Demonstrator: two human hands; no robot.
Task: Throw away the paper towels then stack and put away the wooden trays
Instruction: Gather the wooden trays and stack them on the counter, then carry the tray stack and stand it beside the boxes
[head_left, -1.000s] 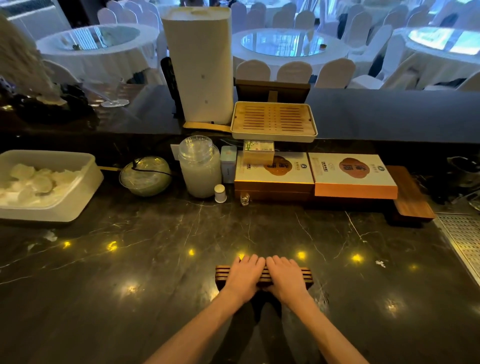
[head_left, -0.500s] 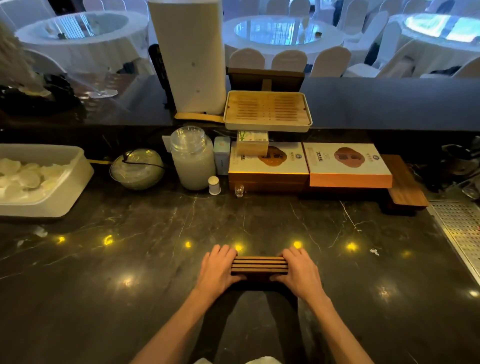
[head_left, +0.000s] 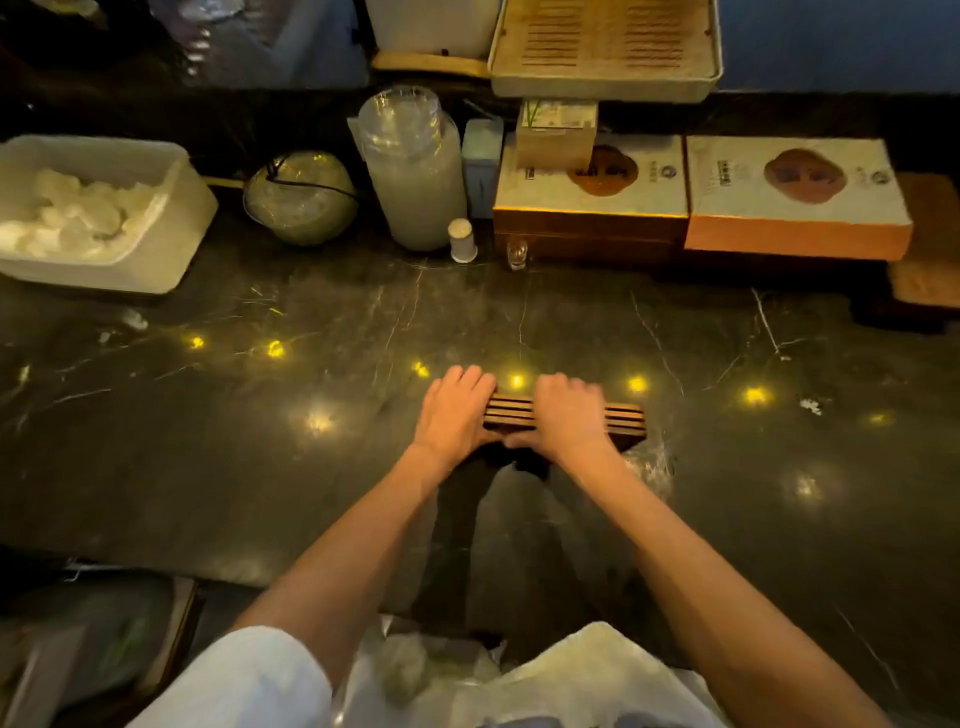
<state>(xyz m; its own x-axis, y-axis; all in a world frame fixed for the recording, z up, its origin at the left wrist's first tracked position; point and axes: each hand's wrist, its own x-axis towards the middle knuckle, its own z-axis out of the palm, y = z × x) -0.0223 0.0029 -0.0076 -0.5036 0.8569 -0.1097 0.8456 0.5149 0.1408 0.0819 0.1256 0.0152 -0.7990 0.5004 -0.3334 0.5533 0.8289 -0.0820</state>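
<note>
A stack of thin dark wooden trays (head_left: 621, 420) lies on the black marble counter (head_left: 260, 441) in front of me, its striped edges facing me. My left hand (head_left: 451, 410) grips the stack's left end, fingers curled over the top. My right hand (head_left: 569, 415) lies over the middle of the stack, so the right end sticks out past it. A large pale slatted wooden tray (head_left: 605, 49) sits on the raised ledge at the back. At the far left, a white tub (head_left: 171, 228) holds crumpled white paper towels (head_left: 78, 218).
Along the back stand a round glass bowl (head_left: 301, 200), a tall plastic jar (head_left: 413, 166), a small white cap-shaped item (head_left: 461, 239), two flat gift boxes (head_left: 795, 195) and a wooden board (head_left: 930, 270). A paper towel roll (head_left: 431, 26) stands on the ledge. A clear plastic bag (head_left: 441, 675) hangs below the counter's near edge.
The view has tilted down, showing the counter's near edge and the bag. My right hand slid left from the stack's right end onto its middle; my left hand still holds the left end.
</note>
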